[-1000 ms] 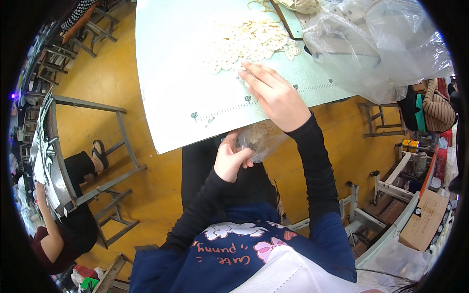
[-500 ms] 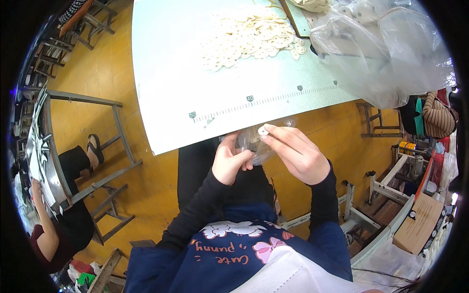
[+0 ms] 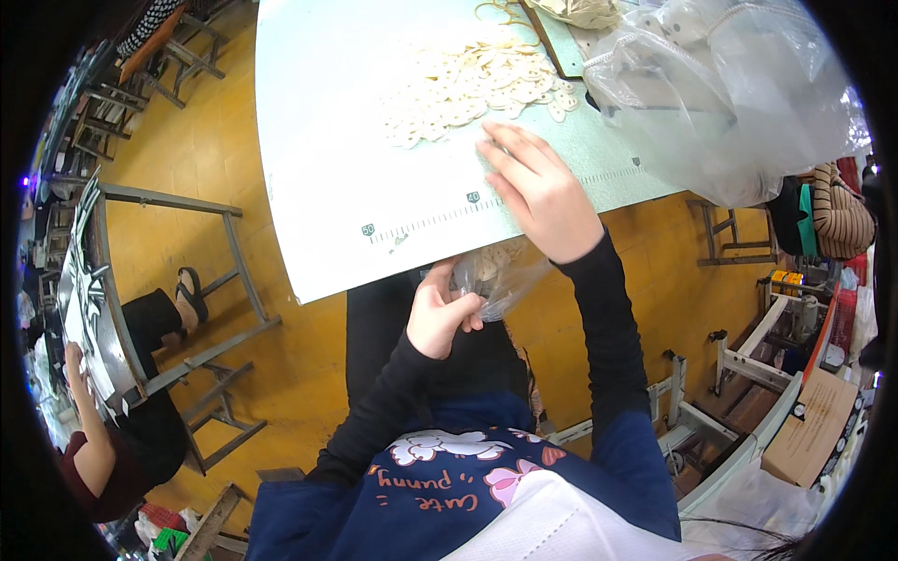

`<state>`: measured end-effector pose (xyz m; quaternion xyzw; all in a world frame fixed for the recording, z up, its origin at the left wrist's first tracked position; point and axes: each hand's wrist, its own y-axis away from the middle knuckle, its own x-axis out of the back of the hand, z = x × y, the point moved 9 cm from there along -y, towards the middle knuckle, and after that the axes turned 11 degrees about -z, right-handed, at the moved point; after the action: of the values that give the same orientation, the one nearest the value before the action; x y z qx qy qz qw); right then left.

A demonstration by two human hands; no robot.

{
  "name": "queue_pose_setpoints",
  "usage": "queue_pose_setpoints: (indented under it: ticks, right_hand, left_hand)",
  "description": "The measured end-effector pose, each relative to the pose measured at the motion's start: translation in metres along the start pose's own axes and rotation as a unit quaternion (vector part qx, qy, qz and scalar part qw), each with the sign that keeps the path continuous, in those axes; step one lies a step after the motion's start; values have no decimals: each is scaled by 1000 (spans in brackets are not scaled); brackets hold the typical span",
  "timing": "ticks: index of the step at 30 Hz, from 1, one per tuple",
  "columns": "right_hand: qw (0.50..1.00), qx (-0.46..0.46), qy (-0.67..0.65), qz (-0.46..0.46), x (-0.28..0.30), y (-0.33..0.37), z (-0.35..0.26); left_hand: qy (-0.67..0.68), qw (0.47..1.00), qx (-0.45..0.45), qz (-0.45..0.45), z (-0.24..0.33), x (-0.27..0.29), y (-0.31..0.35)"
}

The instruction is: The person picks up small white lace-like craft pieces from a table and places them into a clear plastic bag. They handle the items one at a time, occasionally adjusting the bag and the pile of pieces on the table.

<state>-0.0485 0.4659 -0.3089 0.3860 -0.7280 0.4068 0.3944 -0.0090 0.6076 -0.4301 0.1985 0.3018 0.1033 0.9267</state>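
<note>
My left hand point(image 3: 440, 313) grips a clear plastic bag point(image 3: 510, 297) just below the table's near edge. Cream-coloured flat pieces show through the bag's film. Over the white table point(image 3: 327, 178), my right hand point(image 3: 538, 182) reaches forward with its fingers stretched out and slightly apart; nothing shows between them. Its fingertips are close to the near side of a spread pile of small cream pieces point(image 3: 468, 89), flat and rounded with holes in them. Some of the pile's left part is washed out by glare.
Large clear plastic bags point(image 3: 711, 93) hang over the table's right side beside a dark-edged board point(image 3: 552, 37). A ruler scale runs along the near edge. To the left, another person's arm point(image 3: 89, 411) rests at a metal-framed table point(image 3: 168, 192). A cardboard box point(image 3: 812, 425) stands at right.
My right hand has moved from the bag up over the table toward the pile. The round white piece it pinched is no longer seen in its fingers. My left hand keeps the bag.
</note>
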Motion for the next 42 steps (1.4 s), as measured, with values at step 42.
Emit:
queue_pose_setpoints:
  ticks: [42]
  right_hand:
    - [998,36,42,17,-5,-12,-11]
  left_hand:
    - [-3,1000,-9,-4,-1,1,-1]
